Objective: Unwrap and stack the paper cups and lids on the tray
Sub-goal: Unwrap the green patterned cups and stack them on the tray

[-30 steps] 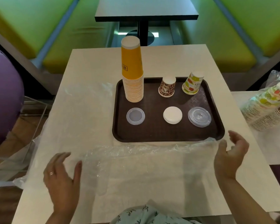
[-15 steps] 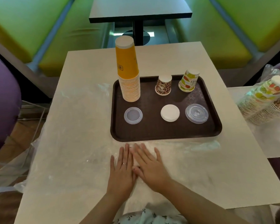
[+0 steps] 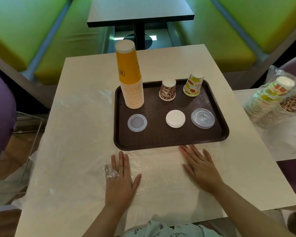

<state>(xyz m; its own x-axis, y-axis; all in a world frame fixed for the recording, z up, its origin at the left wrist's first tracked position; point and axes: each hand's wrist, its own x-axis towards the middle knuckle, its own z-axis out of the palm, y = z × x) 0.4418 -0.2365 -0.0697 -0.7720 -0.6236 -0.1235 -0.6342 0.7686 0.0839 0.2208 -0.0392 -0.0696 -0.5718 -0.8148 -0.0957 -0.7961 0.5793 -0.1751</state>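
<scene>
Head view. Your left hand [image 3: 120, 181] and right hand [image 3: 200, 165] lie flat, palms down, on the clear plastic sheet [image 3: 85, 151] spread over the table [image 3: 178, 59] — fingers straight and spread, holding nothing. The two hands are well apart, both just in front of the near rim of the brown tray [image 3: 161, 144]. A crumple of plastic lies over the outer fingers of your left hand.

On the tray: a tall stack of yellow cups [image 3: 130, 77], upside down, at the far left corner; a leopard-print cup [image 3: 167, 90] and a fruit-print cup [image 3: 193, 85], both upside down, along the far edge. Nearer you sit three lids — a clear lid [image 3: 137, 122], a white lid [image 3: 175, 118], and a clear ridged lid [image 3: 202, 118].

At the right, wrapped cup stacks [image 3: 273, 101] lie on their sides on a neighbouring surface.
</scene>
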